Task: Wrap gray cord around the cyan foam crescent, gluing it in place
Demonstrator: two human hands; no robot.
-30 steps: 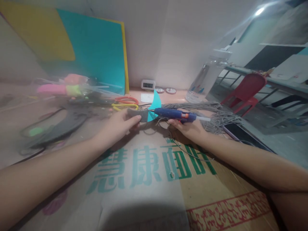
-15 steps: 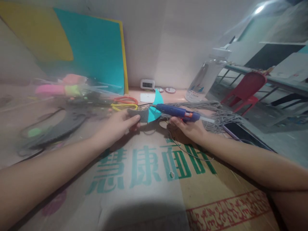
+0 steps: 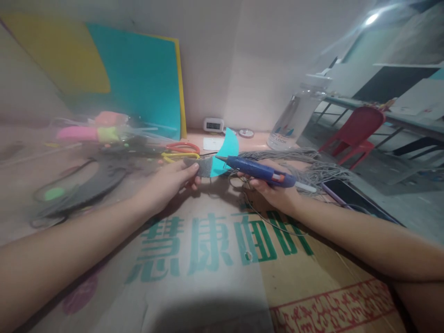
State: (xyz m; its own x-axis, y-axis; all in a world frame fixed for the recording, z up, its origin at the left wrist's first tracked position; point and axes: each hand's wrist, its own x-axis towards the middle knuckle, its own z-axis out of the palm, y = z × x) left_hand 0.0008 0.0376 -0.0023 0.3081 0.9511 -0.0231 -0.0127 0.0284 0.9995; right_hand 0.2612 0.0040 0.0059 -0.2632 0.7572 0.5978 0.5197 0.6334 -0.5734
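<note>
My left hand (image 3: pixel 185 178) is closed on a dark grey strip (image 3: pixel 204 167), pinched between thumb and fingers. A bright turquoise piece (image 3: pixel 227 147), pointed at its top, joins the strip's right end. From the right, my right hand (image 3: pixel 274 189) is wrapped round a blue hot glue gun (image 3: pixel 258 171) with a white glue stick poking out of its back. The gun's metal tip points left, in front of the turquoise piece; whether it touches, I cannot tell. Behind my left hand lie scissors (image 3: pixel 182 148) with red and yellow handles.
Grey cord (image 3: pixel 326 171) is heaped at the right beside a phone (image 3: pixel 357 199). A clear bottle (image 3: pixel 289 120) and a small digital clock (image 3: pixel 213 125) stand by the wall. Bagged materials (image 3: pixel 104 132) and a curved grey piece (image 3: pixel 85 187) lie left. Printed cardboard (image 3: pixel 215 286) covers the front.
The glue gun and my right hand have shifted slightly right and down, its tip moving off the grey strip's edge. My left hand holds the strip nearly still; the view has tilted a little.
</note>
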